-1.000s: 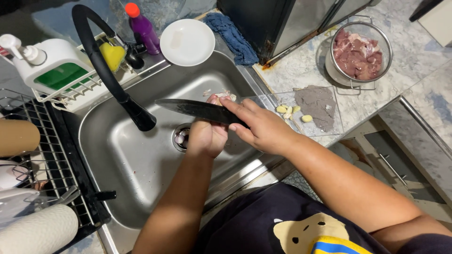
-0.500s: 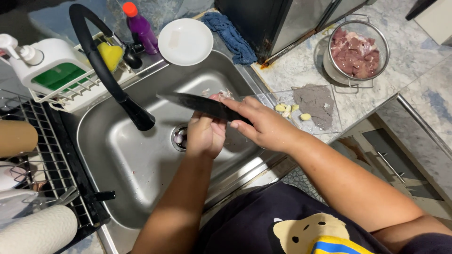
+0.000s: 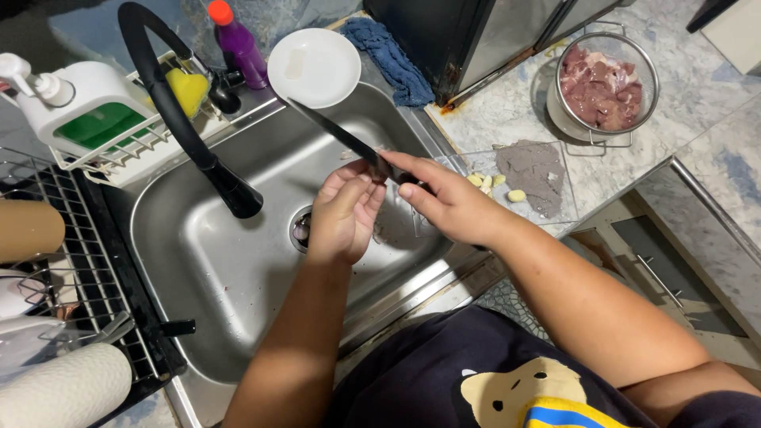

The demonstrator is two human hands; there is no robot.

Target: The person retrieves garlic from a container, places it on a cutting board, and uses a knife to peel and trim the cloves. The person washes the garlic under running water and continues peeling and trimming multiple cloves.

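Stainless steel fills the middle of the view: a sink (image 3: 238,277) set in a pale marbled counter (image 3: 697,127), with a black faucet (image 3: 186,127) arching over the basin and a drain (image 3: 301,231) just beyond its spout. Over the basin a dark kitchen knife (image 3: 337,135) is held by the right hand (image 3: 448,206), whose fingers are wrapped around the handle, the blade pointing up and away toward a white plate (image 3: 313,67) at the sink's rim. The left hand (image 3: 345,214) is cupped beside the blade near the handle, fingers curled inward and touching it or something small pinched against it; what lies inside the curl cannot be told. To the right, peeled garlic cloves (image 3: 495,184) lie on a clear board (image 3: 547,182) beside a grey cloth-like patch, and raw meat (image 3: 598,87) sits in a metal strainer (image 3: 634,55). For this kind of close handwork, the blade is best kept angled away from the body, the edge turned off the left fingertips, and both hands kept low above the basin so that scraps fall inside it.
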